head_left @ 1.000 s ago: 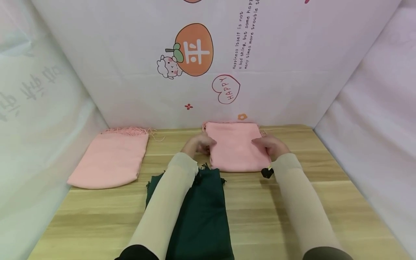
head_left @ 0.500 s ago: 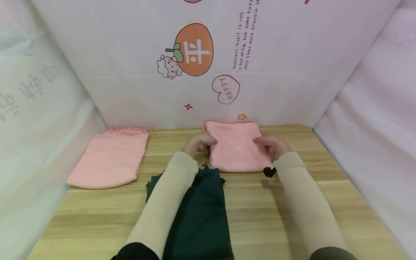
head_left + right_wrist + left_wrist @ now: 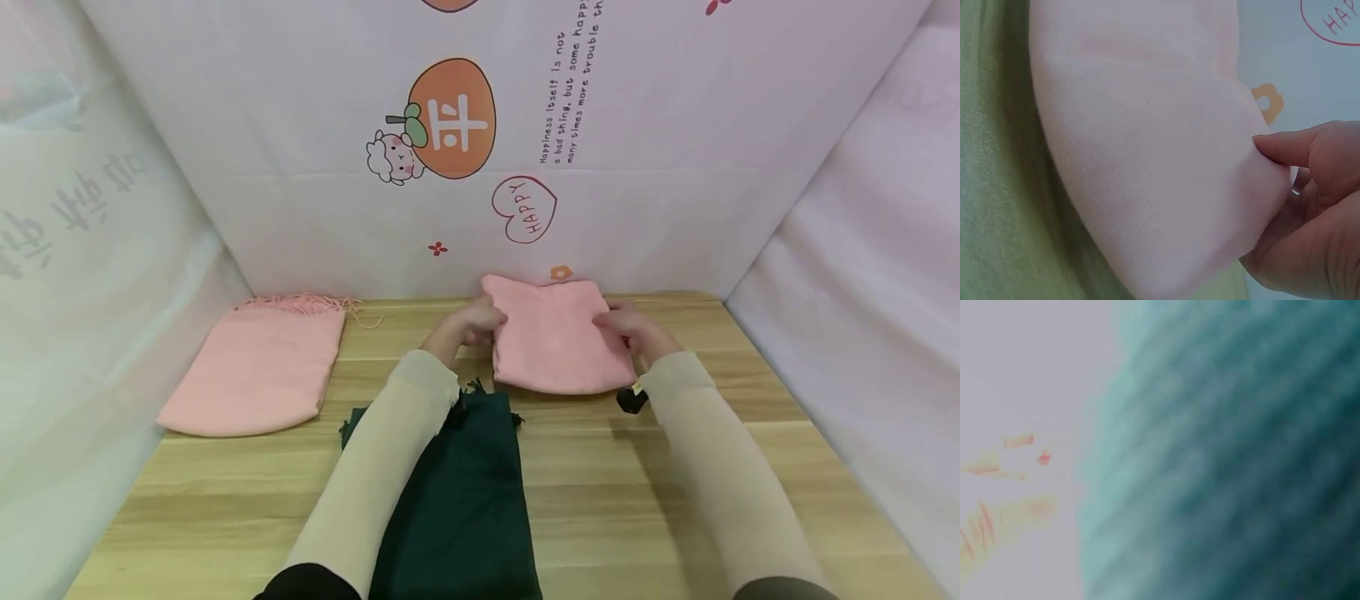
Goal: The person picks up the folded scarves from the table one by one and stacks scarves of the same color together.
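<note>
White printed sheet [image 3: 262,108], upright behind the work. Pale wood-grain tabletop [image 3: 600,492], under everything. Dark green fringed cloth [image 3: 472,500], folded oblong, nearest me, crossed in view by the cream left sleeve [image 3: 367,467]. Pale pink fringed cloth [image 3: 258,362], folded roughly square, flat at far left. Second pale pink folded cloth [image 3: 555,346], centre-right at the table's back; I judge it partly raised, its near edge bowed. Right hand [image 3: 637,327], thumb in front, fingers behind, pinching that cloth's right edge. Left hand [image 3: 472,323], fingers bent in, apparently pinching its left edge.

Step in hand, as I read it: handling the second cloth by both sides. Next move seems to call for an even grip, folds kept together.

Unverified: blurred teal weave [image 3: 1235,462] hides the left hand from its wrist camera; fingers behind the cloth are largely concealed; the green cloth runs out of frame; small black object [image 3: 632,401] beside the right cuff [image 3: 678,371], unidentified.
</note>
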`<move>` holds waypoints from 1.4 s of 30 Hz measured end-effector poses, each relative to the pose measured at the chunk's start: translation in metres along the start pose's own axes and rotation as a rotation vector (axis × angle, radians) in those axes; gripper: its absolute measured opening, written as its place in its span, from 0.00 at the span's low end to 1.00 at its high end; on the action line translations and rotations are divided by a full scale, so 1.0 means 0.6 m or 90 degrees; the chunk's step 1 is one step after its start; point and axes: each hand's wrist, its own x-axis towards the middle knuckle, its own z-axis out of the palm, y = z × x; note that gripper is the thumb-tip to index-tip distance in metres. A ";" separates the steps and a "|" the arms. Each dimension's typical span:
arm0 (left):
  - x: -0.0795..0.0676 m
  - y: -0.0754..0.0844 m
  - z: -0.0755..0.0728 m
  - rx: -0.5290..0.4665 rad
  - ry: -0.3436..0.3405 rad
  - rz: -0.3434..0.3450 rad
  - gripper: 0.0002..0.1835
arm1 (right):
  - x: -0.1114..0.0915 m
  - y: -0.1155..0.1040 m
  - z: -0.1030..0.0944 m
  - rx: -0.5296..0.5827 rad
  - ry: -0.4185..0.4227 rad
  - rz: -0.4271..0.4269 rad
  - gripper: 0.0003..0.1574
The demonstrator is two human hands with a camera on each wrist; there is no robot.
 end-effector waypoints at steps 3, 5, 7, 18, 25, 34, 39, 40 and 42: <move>-0.007 0.007 0.001 -0.009 -0.003 0.018 0.21 | -0.007 -0.008 -0.007 -0.018 0.019 -0.023 0.37; -0.011 0.012 0.002 -0.023 -0.008 0.024 0.20 | -0.013 -0.012 -0.011 -0.026 0.024 -0.036 0.35; -0.016 0.016 0.002 -0.038 -0.011 0.030 0.20 | -0.020 -0.016 -0.015 -0.030 0.027 -0.045 0.34; -0.033 0.028 0.002 -0.055 -0.027 0.054 0.20 | -0.048 -0.027 -0.024 -0.017 0.021 -0.071 0.29; -0.041 0.031 0.002 -0.062 -0.028 0.044 0.19 | -0.064 -0.037 -0.025 -0.026 0.027 -0.088 0.32; -0.054 0.035 0.005 -0.043 -0.028 0.057 0.19 | -0.087 -0.048 -0.021 -0.028 0.026 -0.121 0.33; -0.065 0.043 0.009 -0.028 -0.034 0.067 0.21 | -0.101 -0.057 -0.018 -0.047 0.021 -0.143 0.35; -0.068 0.045 0.010 -0.024 -0.035 0.069 0.22 | -0.104 -0.059 -0.019 -0.051 0.023 -0.145 0.35; -0.072 0.048 0.011 -0.019 -0.037 0.073 0.22 | -0.109 -0.063 -0.019 -0.058 0.028 -0.149 0.36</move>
